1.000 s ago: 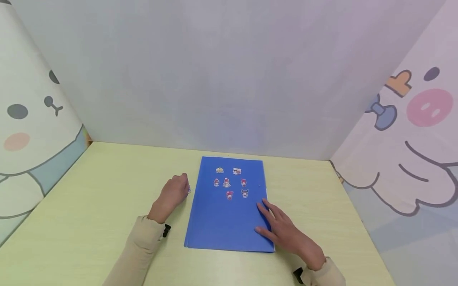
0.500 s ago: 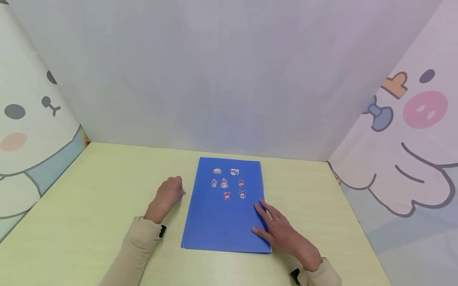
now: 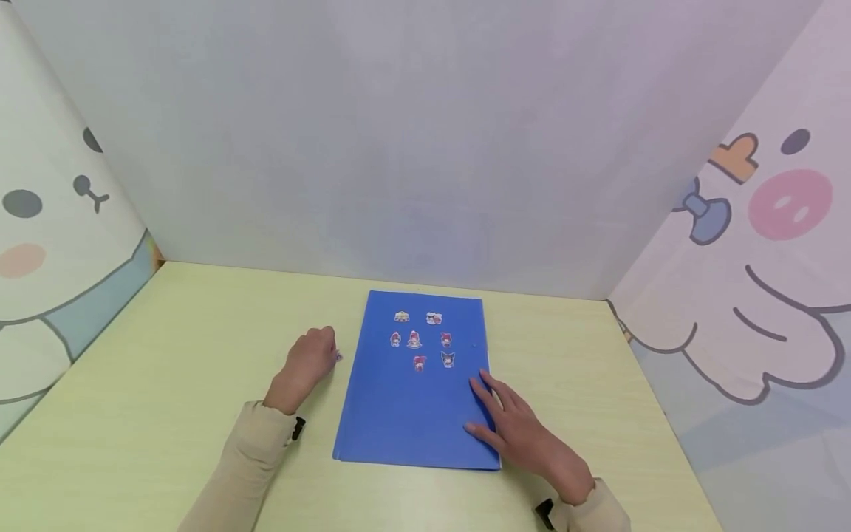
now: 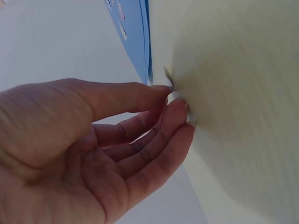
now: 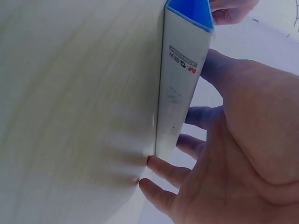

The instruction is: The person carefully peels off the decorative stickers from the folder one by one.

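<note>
My left hand is at the table just left of a blue file folder. Its thumb and fingers pinch a small sticker, whose thin edge shows past the thumb tip in the left wrist view; most of it is hidden. Several cartoon stickers lie on the upper half of the folder's cover. My right hand rests with spread fingers on the folder's right edge. In the right wrist view the thumb lies over the folder's white printed spine, and two fingertips touch the table.
The pale yellow table extends to both sides of the folder. A plain whitish wall stands behind it. Cartoon-printed panels flank the table at left and right.
My left hand has drawn slightly left, away from the folder, with the small sticker at its fingertips. My right hand stays on the folder's edge. The whole head view has shifted slightly.
</note>
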`<state>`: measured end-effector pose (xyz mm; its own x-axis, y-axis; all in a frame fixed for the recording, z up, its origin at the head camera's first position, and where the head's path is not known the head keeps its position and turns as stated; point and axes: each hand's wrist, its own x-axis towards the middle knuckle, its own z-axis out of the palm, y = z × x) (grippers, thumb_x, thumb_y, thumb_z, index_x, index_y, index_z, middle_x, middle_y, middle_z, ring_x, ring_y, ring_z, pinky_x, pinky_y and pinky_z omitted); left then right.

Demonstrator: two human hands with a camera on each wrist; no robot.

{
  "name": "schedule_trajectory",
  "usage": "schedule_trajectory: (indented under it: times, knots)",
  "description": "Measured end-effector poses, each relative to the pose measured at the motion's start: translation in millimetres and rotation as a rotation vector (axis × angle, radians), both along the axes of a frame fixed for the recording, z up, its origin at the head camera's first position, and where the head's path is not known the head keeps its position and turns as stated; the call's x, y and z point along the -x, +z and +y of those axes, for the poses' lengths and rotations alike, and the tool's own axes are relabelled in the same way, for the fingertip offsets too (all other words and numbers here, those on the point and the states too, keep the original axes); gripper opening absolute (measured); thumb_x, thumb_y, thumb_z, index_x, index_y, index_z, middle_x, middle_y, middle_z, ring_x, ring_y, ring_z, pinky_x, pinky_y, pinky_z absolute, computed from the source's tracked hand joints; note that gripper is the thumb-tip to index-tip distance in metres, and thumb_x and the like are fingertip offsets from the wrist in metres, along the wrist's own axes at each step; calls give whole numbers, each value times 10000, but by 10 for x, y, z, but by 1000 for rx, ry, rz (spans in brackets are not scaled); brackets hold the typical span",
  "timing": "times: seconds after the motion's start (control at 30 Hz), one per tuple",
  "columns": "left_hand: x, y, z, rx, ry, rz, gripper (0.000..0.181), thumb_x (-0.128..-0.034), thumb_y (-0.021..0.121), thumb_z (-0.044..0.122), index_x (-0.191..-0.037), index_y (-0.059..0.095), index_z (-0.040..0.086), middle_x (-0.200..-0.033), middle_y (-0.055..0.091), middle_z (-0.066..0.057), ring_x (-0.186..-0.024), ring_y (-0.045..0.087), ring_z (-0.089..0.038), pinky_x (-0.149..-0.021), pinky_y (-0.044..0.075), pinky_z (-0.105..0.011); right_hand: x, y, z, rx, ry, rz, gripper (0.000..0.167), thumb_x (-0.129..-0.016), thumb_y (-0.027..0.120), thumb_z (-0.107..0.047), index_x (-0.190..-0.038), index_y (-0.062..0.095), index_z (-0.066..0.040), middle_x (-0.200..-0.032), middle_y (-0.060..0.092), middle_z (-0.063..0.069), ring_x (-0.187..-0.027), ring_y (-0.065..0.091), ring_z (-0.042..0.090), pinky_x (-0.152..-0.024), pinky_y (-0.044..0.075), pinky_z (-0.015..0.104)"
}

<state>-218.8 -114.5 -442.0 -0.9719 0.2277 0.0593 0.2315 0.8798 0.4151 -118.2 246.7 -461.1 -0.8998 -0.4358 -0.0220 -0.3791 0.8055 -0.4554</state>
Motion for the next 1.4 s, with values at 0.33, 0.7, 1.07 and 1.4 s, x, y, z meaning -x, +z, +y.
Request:
schedule_trajectory:
  times: [0.33,0.7,1.07,1.4]
  knots:
    - [8,-14,-7,23,5,-29,218,-928,705,-25,-797,531,-35,-735,590,-140,-626,610,-300,-592,524,-400,14,-81,8,10,12,70,707,-1027,616,-397,-1576,370,-26,-1619,298,234,-1425,348,479,-1089,321,676]
    - [7,12,20,18,24,-25,247,-934,684,-35,-784,488,-28,-718,587,-155,-607,627,-341,-559,520,-409,15,3,-16,-30,-7,-4,712,-1042,593,-399,-1600,328,-45,-1650,257,214,-1466,318,451,-1138,296,650]
    - [-1,23,53,51,32,-26,215,-928,677,-59,-808,503,-23,-743,573,-153,-629,626,-349,-553,526,-410,9,-95,4,4,8,102,695,-1025,616,-408,-1563,394,-29,-1596,328,231,-1399,384,472,-1060,355,673]
    - [-4,-7,175,68,21,83,203,-925,702,-15,-833,522,-5,-742,540,-138,-622,586,-332,-534,507,-430,7,34,-13,-25,1,17,692,-1046,593,-384,-1588,349,-29,-1630,284,228,-1452,336,459,-1120,318,655]
